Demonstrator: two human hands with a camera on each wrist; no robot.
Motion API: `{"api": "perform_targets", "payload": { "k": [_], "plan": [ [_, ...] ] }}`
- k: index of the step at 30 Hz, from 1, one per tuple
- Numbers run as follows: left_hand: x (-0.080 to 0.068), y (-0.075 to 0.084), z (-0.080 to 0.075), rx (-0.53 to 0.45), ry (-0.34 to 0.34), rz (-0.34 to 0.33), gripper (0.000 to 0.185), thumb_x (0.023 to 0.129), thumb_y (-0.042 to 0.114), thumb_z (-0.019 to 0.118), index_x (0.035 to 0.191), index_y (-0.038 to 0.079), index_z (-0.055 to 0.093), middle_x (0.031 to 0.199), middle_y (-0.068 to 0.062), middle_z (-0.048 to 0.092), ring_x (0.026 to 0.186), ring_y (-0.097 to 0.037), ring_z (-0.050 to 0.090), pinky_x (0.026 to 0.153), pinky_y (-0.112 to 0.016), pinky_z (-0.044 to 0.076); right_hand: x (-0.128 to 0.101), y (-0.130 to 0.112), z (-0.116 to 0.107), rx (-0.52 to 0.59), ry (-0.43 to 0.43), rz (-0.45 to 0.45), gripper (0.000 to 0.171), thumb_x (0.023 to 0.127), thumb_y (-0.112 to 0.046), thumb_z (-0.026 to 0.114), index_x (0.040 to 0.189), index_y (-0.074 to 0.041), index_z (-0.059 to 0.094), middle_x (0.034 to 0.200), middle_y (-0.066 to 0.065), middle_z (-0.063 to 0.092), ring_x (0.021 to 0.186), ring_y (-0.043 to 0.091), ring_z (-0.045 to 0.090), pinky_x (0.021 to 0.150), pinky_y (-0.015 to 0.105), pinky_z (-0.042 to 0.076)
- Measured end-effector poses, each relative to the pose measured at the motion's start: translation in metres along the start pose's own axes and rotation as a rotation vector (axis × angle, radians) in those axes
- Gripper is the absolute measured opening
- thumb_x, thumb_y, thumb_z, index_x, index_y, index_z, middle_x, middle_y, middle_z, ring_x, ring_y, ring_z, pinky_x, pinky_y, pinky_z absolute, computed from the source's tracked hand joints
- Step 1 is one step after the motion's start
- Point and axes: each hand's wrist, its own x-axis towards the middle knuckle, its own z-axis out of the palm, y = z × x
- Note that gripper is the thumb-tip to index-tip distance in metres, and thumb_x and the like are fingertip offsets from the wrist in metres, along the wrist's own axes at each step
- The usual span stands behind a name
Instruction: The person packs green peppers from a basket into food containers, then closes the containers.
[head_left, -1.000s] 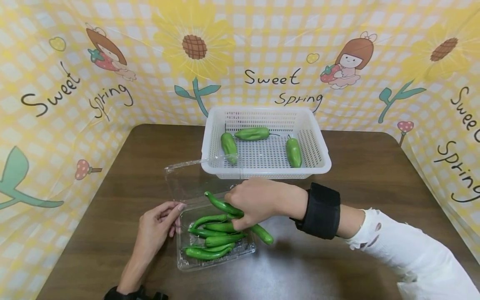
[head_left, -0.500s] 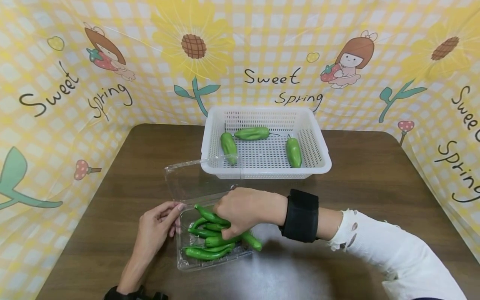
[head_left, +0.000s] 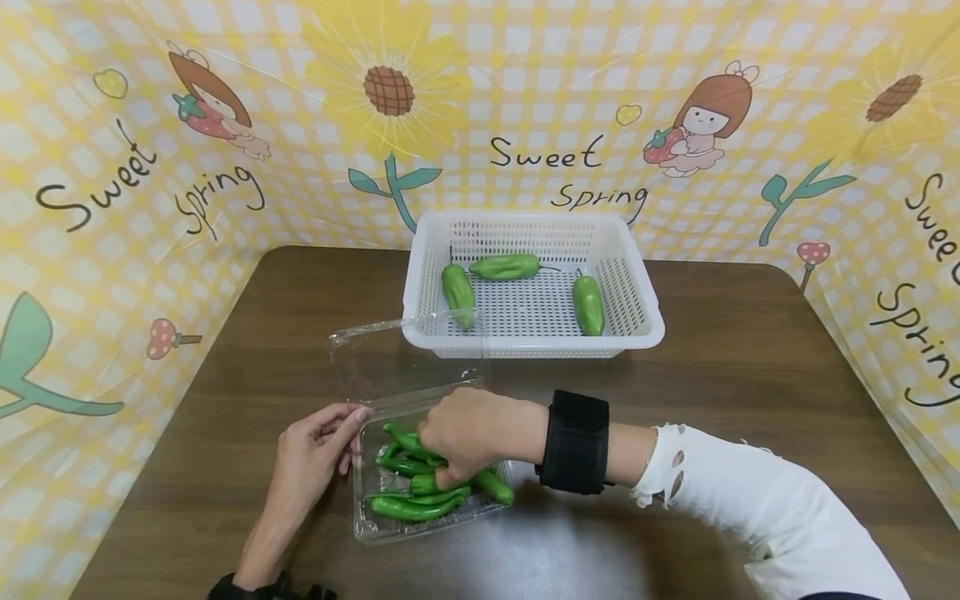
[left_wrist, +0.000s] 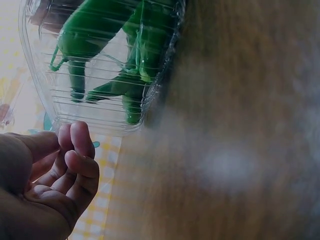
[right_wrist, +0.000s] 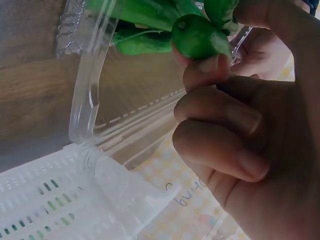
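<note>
In the head view, a clear plastic clamshell box [head_left: 375, 532] lies with its lid [head_left: 408, 362] raised at the back. Several long green chili peppers [head_left: 412, 507] lie inside it. My left hand [head_left: 311, 454] pinches the box's rim at its back left corner; the left wrist view shows thumb and fingertips meeting at the clear edge. My right hand [head_left: 468, 433] is over the box and grips one long green chili pepper [head_left: 495, 486], slanted across the others. Seen from the right wrist, the end of this chili pepper [right_wrist: 200, 37] sticks out between the fingers. My hand hides its middle.
Behind the box stands a white perforated basket [head_left: 536, 343]. It holds three plumper light green peppers [head_left: 588, 306], spread apart. The lid overlaps the basket's front left in view. A brown wooden table [head_left: 712, 333] is backed by a yellow checked cloth [head_left: 525, 83].
My right hand has moved left and down with the chili pepper, bringing it lower over the others in the box. The left hand has stayed at the rim.
</note>
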Motion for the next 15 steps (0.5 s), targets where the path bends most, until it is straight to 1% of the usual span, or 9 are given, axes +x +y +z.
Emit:
{"api": "perform_targets", "payload": {
  "k": [3, 6, 12, 15],
  "plan": [
    [0.000, 0.000, 0.000, 0.004, 0.005, 0.005, 0.017, 0.098, 0.023, 0.063, 0.103, 0.010, 0.072, 0.063, -0.007, 0.065, 0.043, -0.021, 0.057, 0.039, -0.029, 0.047, 0.004, -0.003, 0.000, -0.019, -0.011, 0.003, 0.030, 0.090, -0.049, 0.065, 0.082, -0.021, 0.056, 0.081, -0.008, 0.058, 0.062, 0.007, 0.045, 0.051, 0.024, 0.042],
    [0.000, 0.000, 0.000, 0.011, 0.007, 0.008, 0.017, 0.098, 0.024, 0.063, 0.103, 0.011, 0.072, 0.062, -0.006, 0.065, 0.043, -0.020, 0.057, 0.039, -0.029, 0.047, 0.007, -0.007, 0.000, -0.036, -0.017, 0.004, 0.031, 0.090, -0.051, 0.064, 0.086, -0.021, 0.058, 0.081, -0.008, 0.059, 0.063, 0.007, 0.047, 0.054, 0.024, 0.047],
    [0.000, -0.001, 0.000, 0.016, 0.002, 0.017, 0.018, 0.098, 0.024, 0.063, 0.103, 0.009, 0.072, 0.061, -0.005, 0.065, 0.043, -0.019, 0.057, 0.039, -0.028, 0.047, 0.011, -0.010, 0.002, -0.087, 0.013, 0.007, 0.029, 0.090, -0.050, 0.063, 0.086, -0.022, 0.058, 0.078, -0.009, 0.057, 0.061, 0.006, 0.046, 0.054, 0.023, 0.049],
    [0.000, -0.001, 0.000, 0.020, 0.005, 0.021, 0.018, 0.098, 0.024, 0.063, 0.102, 0.009, 0.073, 0.062, -0.004, 0.064, 0.043, -0.019, 0.056, 0.040, -0.028, 0.047, 0.013, -0.010, 0.004, -0.104, 0.026, 0.010, 0.029, 0.090, -0.050, 0.064, 0.087, -0.022, 0.059, 0.079, -0.009, 0.058, 0.062, 0.006, 0.047, 0.055, 0.024, 0.050]
  ]
}}
